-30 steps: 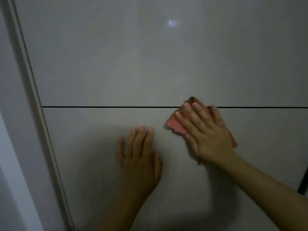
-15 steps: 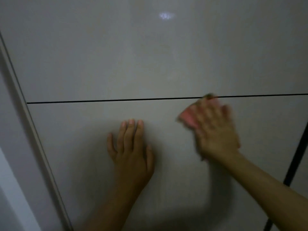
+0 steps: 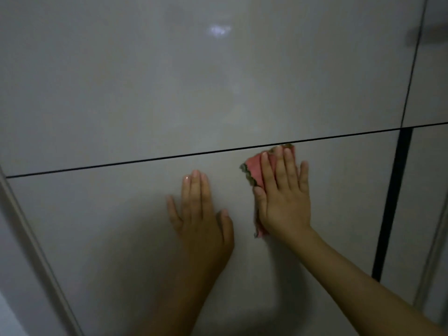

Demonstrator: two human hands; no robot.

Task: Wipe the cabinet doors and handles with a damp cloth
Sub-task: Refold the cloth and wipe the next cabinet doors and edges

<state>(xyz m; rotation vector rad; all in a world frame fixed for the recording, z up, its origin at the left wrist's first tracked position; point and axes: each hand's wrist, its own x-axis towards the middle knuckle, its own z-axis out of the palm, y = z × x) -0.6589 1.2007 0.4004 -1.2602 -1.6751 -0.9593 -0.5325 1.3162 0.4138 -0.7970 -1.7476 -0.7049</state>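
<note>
Nearest me, my left hand (image 3: 201, 214) lies flat on the lower cabinet door (image 3: 109, 226), fingers straight and together, holding nothing, bracing the panel; just beside it my right hand (image 3: 283, 200) presses the pink cloth (image 3: 252, 169) against the same door with straight fingers, so that grip is a flat press and not a pinch; the cloth's scalloped edge shows left of the fingers and a corner pokes out below the palm; a second ago the right hand lay angled to the left, then swept right in a blur, and now its fingertips point straight up and reach the dark gap (image 3: 121, 166) above the door; I judge the top strip of this door is being covered stroke by stroke, with the upper door (image 3: 169, 93) beyond not yet touched by the cloth; farther right runs a dark vertical gap (image 3: 392, 202); something dark at the far top right is too blurred to name, perhaps a handle.
</note>
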